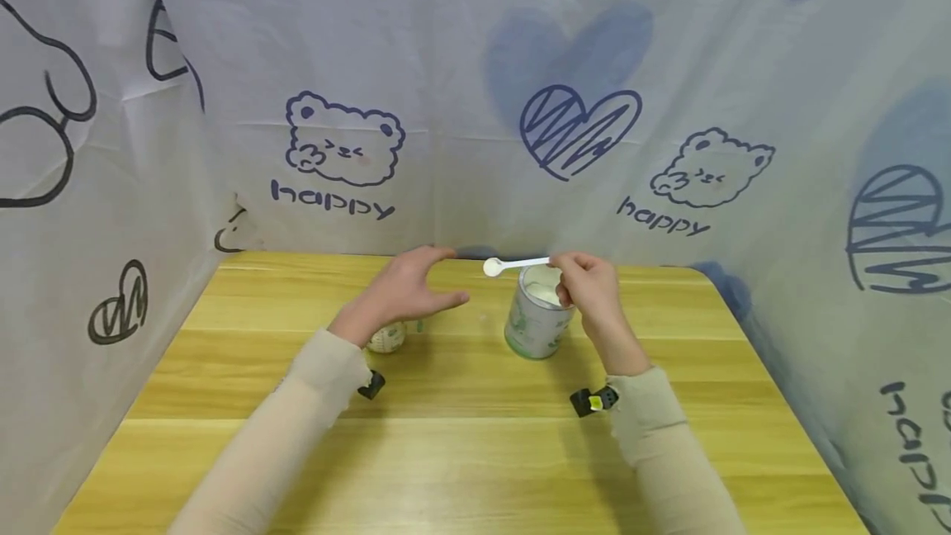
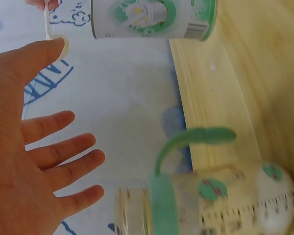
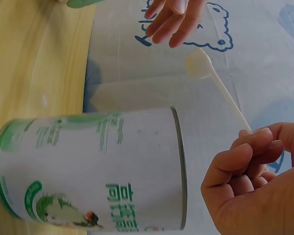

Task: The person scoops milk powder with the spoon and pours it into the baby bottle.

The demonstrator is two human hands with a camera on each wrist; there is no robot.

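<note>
My right hand (image 1: 594, 291) pinches the handle end of a white measuring scoop (image 1: 516, 265), held level above the can with its bowl pointing left. Beneath it stands an open milk powder can (image 1: 537, 320), white with green print and pale powder inside. Fingers spread and thumb apart, my left hand (image 1: 409, 283) hovers over a baby bottle (image 1: 386, 338), which it partly hides in the head view. The left wrist view shows the clear bottle (image 2: 225, 200) upright and uncapped, with a green collar and handle (image 2: 186, 139) and a measuring scale. Nothing lies between the left hand's fingers.
Both things stand on a light wood-grain table (image 1: 446, 436), toward its far edge. A pale cloth (image 1: 461, 40) with bear and heart drawings hangs behind and along both sides. Each wrist carries a small black camera mount (image 1: 594, 401).
</note>
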